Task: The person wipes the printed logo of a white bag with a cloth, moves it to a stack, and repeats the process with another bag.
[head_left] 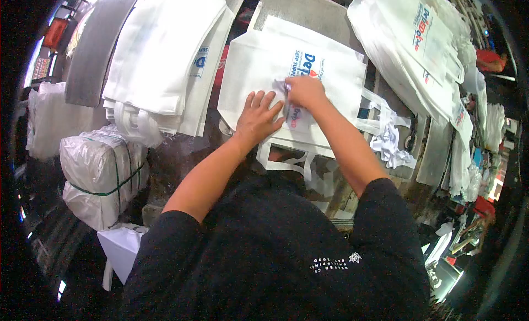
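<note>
A white bag with blue and red print lies flat on a grey board, its handles toward me. My left hand rests on the bag with its fingers spread, holding nothing. Just to the right, my right hand is closed on a small crumpled white cloth and presses it to the bag over the printed area. The hand and forearm cover part of the print.
Stacks of white bags lie at the left and right. White scraps sit right of the bag. A wrapped bundle tied with green string stands at the lower left.
</note>
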Tool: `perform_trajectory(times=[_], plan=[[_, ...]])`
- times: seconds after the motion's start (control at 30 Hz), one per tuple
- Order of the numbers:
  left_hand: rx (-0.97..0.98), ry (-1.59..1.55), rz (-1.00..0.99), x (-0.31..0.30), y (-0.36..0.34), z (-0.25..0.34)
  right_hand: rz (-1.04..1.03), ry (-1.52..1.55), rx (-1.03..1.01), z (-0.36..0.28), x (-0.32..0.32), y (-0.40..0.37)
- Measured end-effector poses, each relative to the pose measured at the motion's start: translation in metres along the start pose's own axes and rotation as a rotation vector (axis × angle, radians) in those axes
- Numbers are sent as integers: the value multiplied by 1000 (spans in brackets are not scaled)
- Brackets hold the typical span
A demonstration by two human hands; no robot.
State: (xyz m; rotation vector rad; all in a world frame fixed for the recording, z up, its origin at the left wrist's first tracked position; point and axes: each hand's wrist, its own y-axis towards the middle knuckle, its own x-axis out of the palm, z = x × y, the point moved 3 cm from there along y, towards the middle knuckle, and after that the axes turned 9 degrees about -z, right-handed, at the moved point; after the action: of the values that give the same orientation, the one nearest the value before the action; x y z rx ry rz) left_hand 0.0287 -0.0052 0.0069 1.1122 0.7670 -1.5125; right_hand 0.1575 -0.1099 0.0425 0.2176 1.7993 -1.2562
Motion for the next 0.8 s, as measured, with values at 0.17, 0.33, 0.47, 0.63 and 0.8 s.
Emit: perform_trajectory(times=[0.17, 0.33, 0.47, 0.63, 0.8], plan=[[18, -34, 37, -2, -7, 7, 105, -38, -33, -1, 17, -12], [28, -34, 53, 2, -5, 3, 130, -40, -30, -3, 7, -4], [20, -34, 57, -1, -2, 2, 120, 13, 5, 1, 9, 0], [15, -51, 55, -2, -2, 3, 269, 240, 152, 8, 22, -1], [-44, -81, 0, -11, 0, 6, 675, 439, 278, 58, 125, -60]])
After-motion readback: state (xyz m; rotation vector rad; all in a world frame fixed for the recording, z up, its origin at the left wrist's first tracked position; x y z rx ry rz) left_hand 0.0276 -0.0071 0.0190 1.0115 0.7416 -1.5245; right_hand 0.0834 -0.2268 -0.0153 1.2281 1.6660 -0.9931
